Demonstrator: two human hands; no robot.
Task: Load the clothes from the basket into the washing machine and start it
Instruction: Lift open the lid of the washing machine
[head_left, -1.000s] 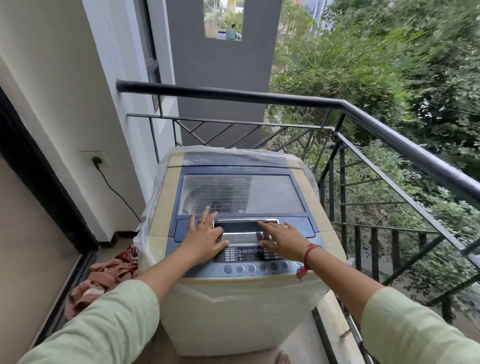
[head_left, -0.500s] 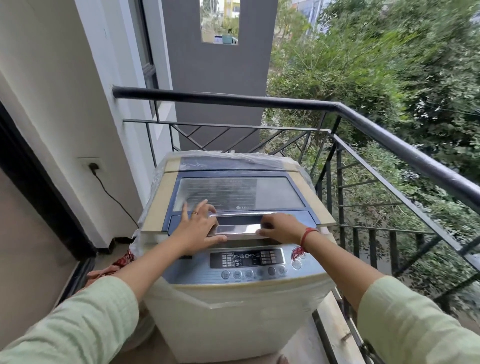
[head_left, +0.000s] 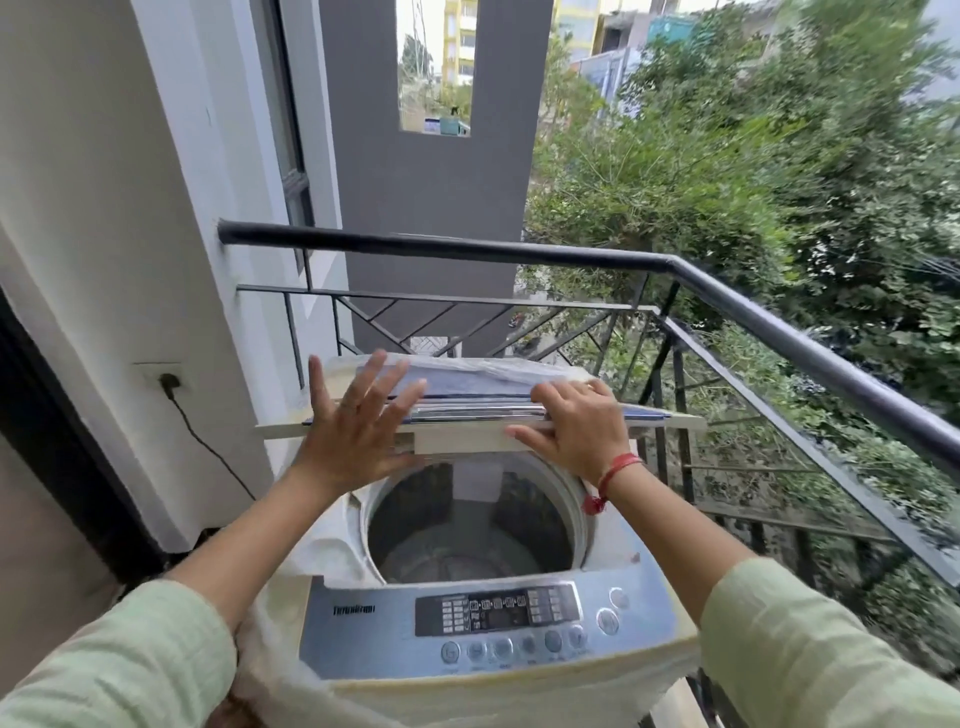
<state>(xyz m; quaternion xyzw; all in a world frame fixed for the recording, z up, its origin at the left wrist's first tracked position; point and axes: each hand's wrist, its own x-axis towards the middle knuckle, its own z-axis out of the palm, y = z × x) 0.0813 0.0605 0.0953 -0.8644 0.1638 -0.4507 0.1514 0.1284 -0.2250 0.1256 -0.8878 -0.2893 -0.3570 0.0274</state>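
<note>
The hard plastic lid (head_left: 470, 414) of the washing machine (head_left: 363, 629) stands raised, its long axis left to right across both hands. The left hand (head_left: 358, 423) presses flat, fingers spread; the right hand (head_left: 576, 434) curls over the edge (a real grip). Below them the round metal drum (head_left: 467, 535) is open; no basket is visible.

Washing machine panel (head_left: 496, 614) lettering blurred, illegible

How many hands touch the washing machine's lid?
2. The left hand presses flat on the left of the folded blue and cream lid; the right hand grips its edge further right.
</note>
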